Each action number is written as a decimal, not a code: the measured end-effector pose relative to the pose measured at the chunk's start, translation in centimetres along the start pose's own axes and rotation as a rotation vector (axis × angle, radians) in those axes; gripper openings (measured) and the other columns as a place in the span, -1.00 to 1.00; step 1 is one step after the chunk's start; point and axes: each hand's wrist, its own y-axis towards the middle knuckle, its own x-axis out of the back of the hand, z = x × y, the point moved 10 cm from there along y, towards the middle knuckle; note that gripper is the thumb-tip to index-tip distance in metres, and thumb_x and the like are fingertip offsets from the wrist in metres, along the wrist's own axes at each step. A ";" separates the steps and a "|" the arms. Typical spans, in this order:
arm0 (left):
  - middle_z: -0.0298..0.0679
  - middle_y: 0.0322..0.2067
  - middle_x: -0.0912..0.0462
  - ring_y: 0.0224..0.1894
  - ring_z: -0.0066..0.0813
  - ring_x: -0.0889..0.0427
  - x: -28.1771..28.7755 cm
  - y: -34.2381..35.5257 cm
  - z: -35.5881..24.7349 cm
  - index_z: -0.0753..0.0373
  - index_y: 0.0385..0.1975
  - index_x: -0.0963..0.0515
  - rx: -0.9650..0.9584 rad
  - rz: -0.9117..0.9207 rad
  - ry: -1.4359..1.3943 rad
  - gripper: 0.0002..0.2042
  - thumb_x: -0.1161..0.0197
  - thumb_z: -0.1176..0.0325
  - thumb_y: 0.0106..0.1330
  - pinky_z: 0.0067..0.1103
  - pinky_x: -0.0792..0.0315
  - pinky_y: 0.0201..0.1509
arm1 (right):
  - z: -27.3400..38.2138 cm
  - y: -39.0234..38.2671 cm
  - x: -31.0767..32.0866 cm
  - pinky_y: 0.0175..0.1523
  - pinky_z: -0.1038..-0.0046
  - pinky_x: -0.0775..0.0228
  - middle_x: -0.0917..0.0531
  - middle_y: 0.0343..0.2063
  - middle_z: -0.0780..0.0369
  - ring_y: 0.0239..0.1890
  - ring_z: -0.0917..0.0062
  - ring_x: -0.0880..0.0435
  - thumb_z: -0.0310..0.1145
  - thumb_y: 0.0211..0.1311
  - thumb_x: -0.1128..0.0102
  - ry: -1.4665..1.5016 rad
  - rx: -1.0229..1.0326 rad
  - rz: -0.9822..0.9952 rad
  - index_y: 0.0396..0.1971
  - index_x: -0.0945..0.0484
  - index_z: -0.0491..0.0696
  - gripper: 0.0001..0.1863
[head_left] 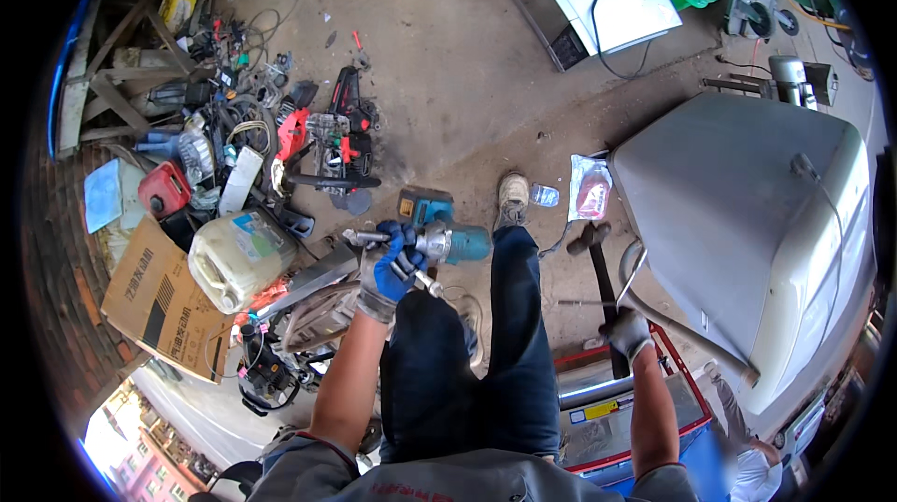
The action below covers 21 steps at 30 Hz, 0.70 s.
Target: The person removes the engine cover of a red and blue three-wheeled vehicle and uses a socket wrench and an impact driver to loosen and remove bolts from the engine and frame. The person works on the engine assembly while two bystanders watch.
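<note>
My left hand [388, 273], in a blue and grey glove, is closed round silver metal pieces at the nose of a teal cordless impact wrench [462, 242], which lies over my bent left leg; whether it also bears the tool's weight I cannot tell. My right hand [628, 334], gloved in grey, grips the dark handle of a hammer [601, 268], head pointing up. A thin metal rod [584, 302] crosses near that fist. Beside my right shoe [512, 198] are a small bottle [545, 195] and a bag with red contents [592, 189].
Piled tools, a chainsaw [341, 96], a jerrycan [238, 259] and cardboard [163, 296] crowd the left. A large grey metal housing [710, 194] and bent pipe [687, 339] stand right, above a red-framed box [598, 423]. A white appliance [607, 12] is ahead; another person [752, 474] is lower right.
</note>
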 end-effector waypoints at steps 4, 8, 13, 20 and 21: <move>-0.34 -0.34 -0.51 -0.43 -0.45 -0.51 2.9 10.6 0.0 0.07 -0.23 -0.49 -0.066 -0.179 0.010 -0.93 -0.15 0.38 0.34 -0.47 -0.45 -0.36 | 10.8 15.5 9.4 -0.18 0.23 -0.51 -0.64 -0.47 -0.03 -0.36 0.10 -0.64 -0.12 -0.14 -0.27 0.223 0.320 -0.131 -0.50 -0.61 -0.10 -0.68; -0.36 -0.33 -0.61 -0.38 -0.45 -0.58 8.4 19.7 0.0 0.07 -0.23 -0.52 -0.024 -0.339 -0.018 -0.92 -0.13 0.31 0.36 -0.45 -0.51 -0.26 | 24.4 27.5 14.0 -0.26 0.27 -0.51 -0.66 -0.50 0.10 -0.44 0.30 -0.65 -0.18 -0.09 -0.33 0.060 0.804 -0.339 -0.41 -0.64 -0.12 -0.68; -0.35 -0.40 -0.62 -0.37 -0.41 -0.61 7.9 31.3 -3.4 0.19 -0.28 -0.53 0.028 -0.106 0.005 -0.89 -0.16 0.32 0.34 -0.45 -0.53 -0.24 | 37.2 39.7 16.8 -0.31 0.38 -0.50 -0.64 -0.53 0.20 -0.45 0.36 -0.67 -0.19 0.19 -0.13 -0.243 1.185 -0.589 -0.30 -0.67 0.22 -0.84; -0.24 -0.38 -0.63 -0.38 -0.40 -0.61 10.0 46.6 -7.4 0.30 -0.16 -0.53 0.211 0.021 0.097 -0.81 -0.15 0.35 0.32 -0.43 -0.58 -0.22 | 41.3 53.1 17.4 -0.24 0.36 -0.50 -0.63 -0.51 0.13 -0.38 0.22 -0.64 -0.30 0.22 -0.13 0.045 0.741 -0.360 -0.20 -0.64 0.25 -0.81; -0.23 -0.43 -0.62 -0.42 -0.38 -0.61 11.7 47.9 -8.0 0.27 -0.26 -0.54 0.173 -0.026 0.061 -0.87 -0.15 0.37 0.30 -0.43 -0.58 -0.25 | 41.5 53.8 17.1 -0.22 0.35 -0.50 -0.65 -0.47 0.12 -0.37 0.21 -0.64 -0.24 0.22 -0.15 0.240 0.595 -0.281 -0.19 -0.64 0.17 -0.81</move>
